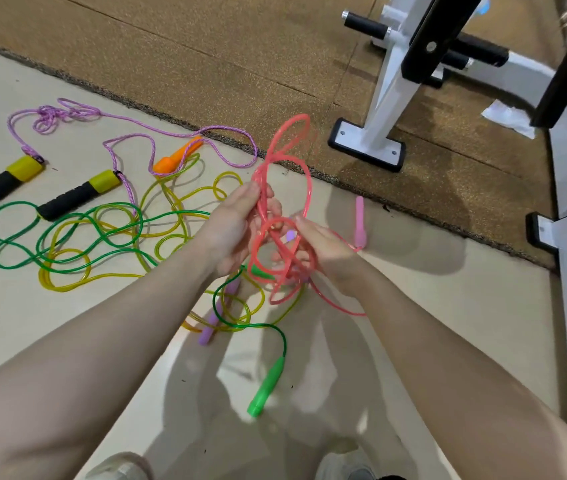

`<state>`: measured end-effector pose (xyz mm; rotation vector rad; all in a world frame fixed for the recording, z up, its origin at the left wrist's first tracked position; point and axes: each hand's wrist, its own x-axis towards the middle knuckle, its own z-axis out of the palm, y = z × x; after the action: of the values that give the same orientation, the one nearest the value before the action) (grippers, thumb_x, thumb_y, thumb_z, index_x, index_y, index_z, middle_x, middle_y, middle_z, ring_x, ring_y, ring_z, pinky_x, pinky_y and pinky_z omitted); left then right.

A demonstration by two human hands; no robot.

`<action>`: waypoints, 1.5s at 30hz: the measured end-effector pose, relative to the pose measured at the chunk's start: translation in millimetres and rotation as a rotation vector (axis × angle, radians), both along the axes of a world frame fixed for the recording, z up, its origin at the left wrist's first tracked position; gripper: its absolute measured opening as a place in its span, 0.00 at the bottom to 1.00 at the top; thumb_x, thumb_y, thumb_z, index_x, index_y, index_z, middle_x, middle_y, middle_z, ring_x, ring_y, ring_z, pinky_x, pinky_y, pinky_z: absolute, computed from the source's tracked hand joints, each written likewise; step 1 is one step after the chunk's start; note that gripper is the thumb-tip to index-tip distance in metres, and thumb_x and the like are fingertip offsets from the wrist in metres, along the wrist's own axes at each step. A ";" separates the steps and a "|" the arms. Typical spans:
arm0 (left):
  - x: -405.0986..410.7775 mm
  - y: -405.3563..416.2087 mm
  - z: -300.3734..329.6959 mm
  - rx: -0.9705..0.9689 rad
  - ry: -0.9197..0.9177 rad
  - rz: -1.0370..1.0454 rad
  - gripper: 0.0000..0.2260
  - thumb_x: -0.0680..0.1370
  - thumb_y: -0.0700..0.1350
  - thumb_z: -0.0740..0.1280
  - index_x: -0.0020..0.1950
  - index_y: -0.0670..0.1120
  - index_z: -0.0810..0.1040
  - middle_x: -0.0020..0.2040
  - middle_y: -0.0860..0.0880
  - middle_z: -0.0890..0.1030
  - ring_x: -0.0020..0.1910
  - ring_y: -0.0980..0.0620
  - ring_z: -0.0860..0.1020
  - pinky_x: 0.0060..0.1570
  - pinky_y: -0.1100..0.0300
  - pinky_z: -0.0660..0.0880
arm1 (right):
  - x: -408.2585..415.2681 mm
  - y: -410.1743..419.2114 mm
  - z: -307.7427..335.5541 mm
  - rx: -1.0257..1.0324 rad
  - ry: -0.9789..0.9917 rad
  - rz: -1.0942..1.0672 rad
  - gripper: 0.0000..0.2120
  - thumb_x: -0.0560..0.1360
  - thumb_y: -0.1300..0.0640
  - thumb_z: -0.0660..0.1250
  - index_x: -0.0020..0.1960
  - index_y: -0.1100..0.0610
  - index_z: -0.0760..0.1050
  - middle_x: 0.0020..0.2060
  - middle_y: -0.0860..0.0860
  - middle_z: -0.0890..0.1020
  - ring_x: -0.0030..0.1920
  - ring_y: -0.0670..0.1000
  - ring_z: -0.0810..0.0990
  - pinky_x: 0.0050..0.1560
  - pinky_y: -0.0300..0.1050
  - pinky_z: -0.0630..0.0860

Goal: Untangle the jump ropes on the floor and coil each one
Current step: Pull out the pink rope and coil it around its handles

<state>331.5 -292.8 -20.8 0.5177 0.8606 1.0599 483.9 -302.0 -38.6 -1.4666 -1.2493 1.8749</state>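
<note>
Head view, and both hands are up in front with the pink rope (pixel 283 188) bunched between them. Left hand (pixel 237 230) pinches a bundle of its loops, fingers curled around the strands; right hand (pixel 323 247) grips the lower coils, one strand trailing off to the pink handle (pixel 360 221) hanging just right of it. Down on the pale floor (pixel 448 306), the green rope (pixel 67 233) and yellow rope (pixel 178 206) lie knotted together, a green handle (pixel 266 386) near the feet. Farther left, the purple braided rope (pixel 129 136) sprawls with its black-and-yellow handles (pixel 77 195). An orange handle (pixel 178 155) rests beside it, a white equipment frame (pixel 389 91) standing on the brown mat.
</note>
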 end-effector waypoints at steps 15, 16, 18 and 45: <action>-19.1 7.4 -27.7 -0.202 0.492 0.362 0.12 0.79 0.42 0.56 0.36 0.46 0.70 0.19 0.54 0.64 0.22 0.54 0.65 0.28 0.61 0.66 | 48.9 23.7 9.2 0.084 0.153 -0.510 0.14 0.80 0.58 0.55 0.38 0.57 0.72 0.20 0.47 0.71 0.19 0.43 0.65 0.25 0.33 0.64; -22.6 5.5 -28.9 -0.188 0.561 0.326 0.12 0.78 0.43 0.59 0.35 0.46 0.72 0.20 0.53 0.64 0.21 0.53 0.63 0.27 0.60 0.63 | 55.6 22.6 7.7 -0.029 0.294 -0.519 0.16 0.81 0.57 0.53 0.37 0.58 0.70 0.19 0.47 0.65 0.19 0.44 0.63 0.23 0.34 0.63; -28.2 0.7 -29.8 -0.133 0.747 0.245 0.11 0.77 0.45 0.63 0.36 0.44 0.78 0.28 0.45 0.73 0.27 0.46 0.68 0.32 0.57 0.66 | 67.9 17.6 2.8 -0.208 0.515 -0.468 0.16 0.77 0.53 0.56 0.35 0.58 0.71 0.20 0.48 0.56 0.18 0.44 0.58 0.25 0.36 0.64; 21.8 -22.7 -21.8 0.005 0.511 -0.396 0.13 0.78 0.48 0.60 0.62 0.50 0.74 0.59 0.51 0.74 0.56 0.56 0.74 0.52 0.69 0.69 | 50.4 11.5 22.8 -0.264 0.440 -0.075 0.19 0.73 0.51 0.54 0.35 0.58 0.81 0.21 0.46 0.55 0.21 0.45 0.47 0.21 0.34 0.49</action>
<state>353.3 -315.4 -42.6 0.9445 1.1406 0.5692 534.2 -290.4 -15.9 -1.1102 -0.7549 2.2170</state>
